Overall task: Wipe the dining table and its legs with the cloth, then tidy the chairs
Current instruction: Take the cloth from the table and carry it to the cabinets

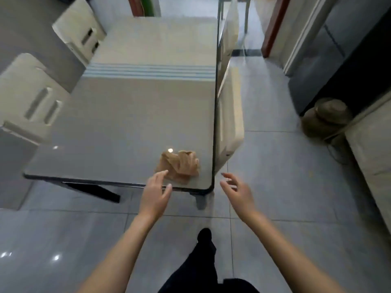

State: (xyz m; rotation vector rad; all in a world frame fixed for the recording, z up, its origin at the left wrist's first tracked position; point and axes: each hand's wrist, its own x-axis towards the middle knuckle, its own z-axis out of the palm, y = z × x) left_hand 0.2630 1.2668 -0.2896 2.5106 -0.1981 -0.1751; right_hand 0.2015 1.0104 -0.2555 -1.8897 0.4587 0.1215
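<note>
Two hands: both in view, both empty, reaching toward near end of table.
Left hand (155,192): fingers spread and released, fingertips at near edge of cloth, touching or about to, cannot tell which; no grasp yet.
Right hand (234,190): fingers loosely curled apart, holding nothing, hovering over floor just past near right corner of table, off the glass.
Cloth (178,166): tan, crumpled in a heap, lying on table top near right front corner, just inside near edge.
Table (118,123): glossy grey top, blue stripe band across middle, nothing else on it; no visible wet streaks or wipe marks, though glare makes that hard to judge.
Table legs: dark leg (95,191) under near left, another stub below near right corner; looks untouched.
Chairs: two pale chairs on left, near one (29,98) and far one (81,34), angled and partly pulled away; two more on right (229,115) pushed close against table side.
Floor (275,166): grey tiles, reflective.
Progress: very start, judged from cloth lying unheld; pickup in hand.
Left to do: grab cloth, wipe top, wipe legs, straighten left chairs; essentially everything.
</note>
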